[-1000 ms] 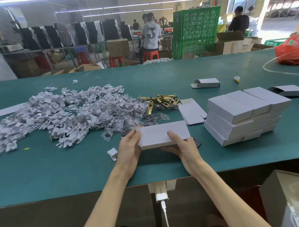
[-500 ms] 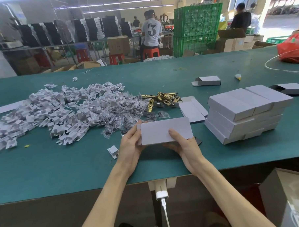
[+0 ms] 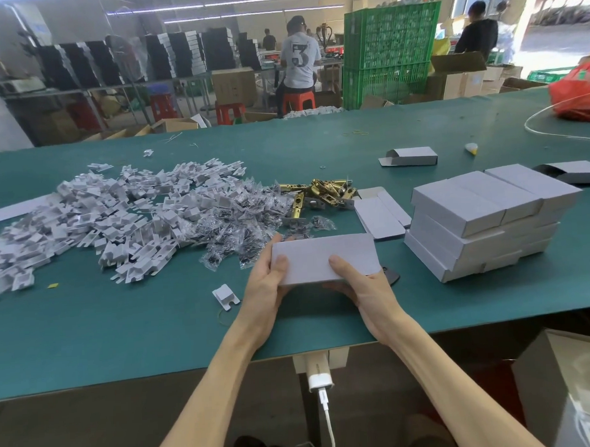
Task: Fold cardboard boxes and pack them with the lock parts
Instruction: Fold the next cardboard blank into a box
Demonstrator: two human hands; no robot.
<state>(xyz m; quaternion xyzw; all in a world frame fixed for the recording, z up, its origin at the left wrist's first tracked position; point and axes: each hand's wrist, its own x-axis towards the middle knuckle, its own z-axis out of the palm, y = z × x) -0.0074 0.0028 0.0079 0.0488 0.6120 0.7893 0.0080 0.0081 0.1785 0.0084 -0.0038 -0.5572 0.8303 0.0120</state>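
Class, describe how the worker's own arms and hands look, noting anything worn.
The left forearm and right forearm are bare to the picture's edge; no sleeves show. The left hand and right hand wear no gloves, and no rings, watch or wristband are visible.

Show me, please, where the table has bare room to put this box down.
Bare mat runs along the near edge, in front of the white insert pile and the box stack. Crowded behind: the pile, bagged screws, brass latches.
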